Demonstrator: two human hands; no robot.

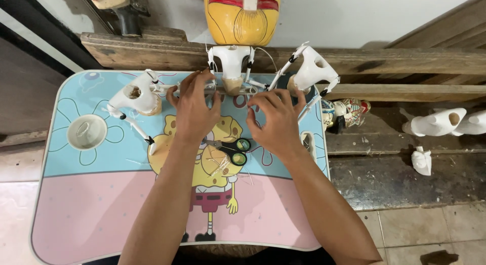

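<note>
Both hands, left hand (193,109) and right hand (276,120), pinch a thin rod (230,91) below the middle white puppet torso (231,62). Scissors (234,148) lie at six o'clock of the hands, a white cup (87,132) at nine.

Head view — steeply down, close overhead

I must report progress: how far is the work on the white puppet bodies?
Two white puppet bodies already carry thin jointed arms. Left hand and right hand work on the middle body. More armless white pieces wait at right.
</note>
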